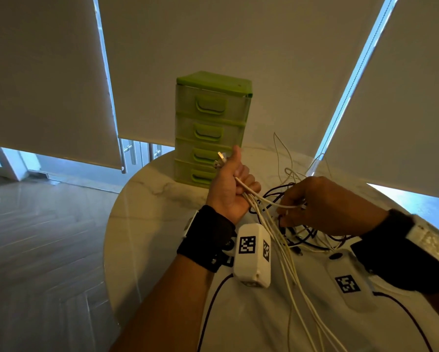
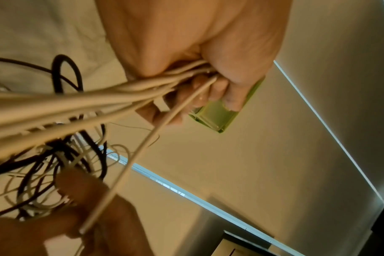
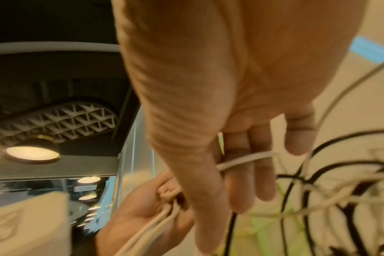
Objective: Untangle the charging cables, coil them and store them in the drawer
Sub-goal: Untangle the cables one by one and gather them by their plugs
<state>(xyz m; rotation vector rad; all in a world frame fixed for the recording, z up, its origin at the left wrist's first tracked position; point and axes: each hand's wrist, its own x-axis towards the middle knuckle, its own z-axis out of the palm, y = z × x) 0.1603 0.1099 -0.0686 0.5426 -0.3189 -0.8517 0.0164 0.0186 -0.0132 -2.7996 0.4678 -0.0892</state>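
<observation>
My left hand (image 1: 232,185) is raised in a fist and grips a bundle of white cables (image 1: 277,240), with metal plugs (image 1: 221,158) sticking out beside the thumb. The left wrist view shows the same white cables (image 2: 112,97) running out of the curled fingers (image 2: 210,97). My right hand (image 1: 322,207) is to the right and pinches one white cable (image 3: 245,158) that runs across its fingers (image 3: 263,173). Under it, a tangle of black and white cables (image 1: 307,237) lies on the round marble table (image 1: 149,199). A green drawer unit (image 1: 210,128) stands behind my left hand, all its drawers closed.
Thin white wires (image 1: 283,158) stick up at the table's far side. Roller blinds (image 1: 238,47) hang behind the drawer unit. The table edge (image 1: 109,224) curves on the left, with wooden floor (image 1: 35,250) below. White camera boxes (image 1: 252,255) sit on both wrists.
</observation>
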